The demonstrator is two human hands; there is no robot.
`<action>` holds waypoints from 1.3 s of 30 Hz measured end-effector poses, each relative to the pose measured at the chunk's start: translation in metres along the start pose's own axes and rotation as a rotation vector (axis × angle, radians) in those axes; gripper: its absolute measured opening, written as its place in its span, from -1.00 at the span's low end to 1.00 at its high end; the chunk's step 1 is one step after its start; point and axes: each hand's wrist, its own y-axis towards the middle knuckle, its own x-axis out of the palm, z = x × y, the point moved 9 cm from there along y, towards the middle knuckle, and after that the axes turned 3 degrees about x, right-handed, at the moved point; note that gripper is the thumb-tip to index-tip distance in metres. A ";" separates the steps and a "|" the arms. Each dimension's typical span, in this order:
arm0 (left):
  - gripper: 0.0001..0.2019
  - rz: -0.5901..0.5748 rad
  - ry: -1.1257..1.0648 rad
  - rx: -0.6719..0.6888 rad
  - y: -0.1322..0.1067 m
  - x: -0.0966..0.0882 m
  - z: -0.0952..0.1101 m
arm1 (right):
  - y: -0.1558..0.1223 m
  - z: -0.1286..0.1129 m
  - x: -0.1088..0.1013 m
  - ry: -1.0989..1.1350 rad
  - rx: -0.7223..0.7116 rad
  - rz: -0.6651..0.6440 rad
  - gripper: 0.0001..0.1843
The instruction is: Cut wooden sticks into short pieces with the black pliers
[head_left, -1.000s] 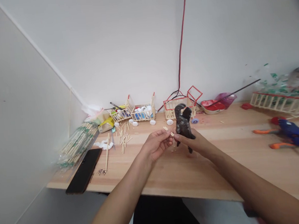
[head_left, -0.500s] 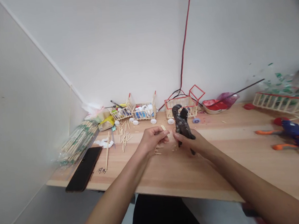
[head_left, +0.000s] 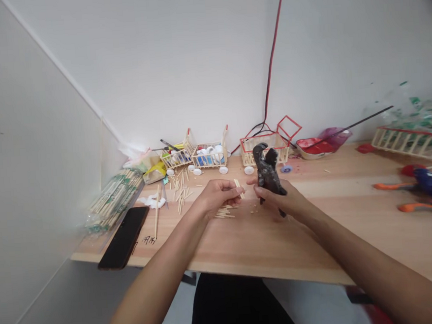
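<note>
My right hand [head_left: 287, 201] grips dark metal pliers [head_left: 267, 170] upright over the wooden table [head_left: 317, 234], jaws pointing up. My left hand [head_left: 218, 195] pinches a short pale wooden stick [head_left: 237, 184] just left of the pliers. The two hands are close but apart. A small heap of cut stick pieces [head_left: 225, 212] lies on the table under my left hand.
A black phone [head_left: 124, 237] lies at the left edge beside a bag of bamboo skewers [head_left: 111, 199]. Loose sticks [head_left: 181, 191], small stick carts with bottle caps [head_left: 208, 157], a red-framed cart [head_left: 264, 146], a red bowl [head_left: 313, 148] and a blue glue gun [head_left: 425, 187] sit along the back and right.
My hands have drawn slightly apart. A small heap of cut stick pieces now lies on the table below my left hand. The view has shifted a little.
</note>
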 end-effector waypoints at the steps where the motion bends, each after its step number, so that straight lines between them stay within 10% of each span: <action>1: -0.55 -0.014 -0.027 -0.013 0.001 0.004 0.000 | 0.000 -0.003 0.001 -0.031 -0.022 -0.009 -0.53; 13: -0.55 -0.042 -0.117 -0.047 0.008 0.020 -0.005 | -0.006 -0.009 0.007 -0.192 -0.097 0.011 -0.62; 25: -0.80 -0.015 0.595 0.172 -0.007 0.036 0.021 | 0.001 -0.008 -0.002 -0.036 -0.072 0.026 -0.69; 39: -0.85 -0.099 0.613 0.095 0.001 0.034 0.013 | 0.001 -0.003 -0.007 -0.062 -0.030 0.093 -0.72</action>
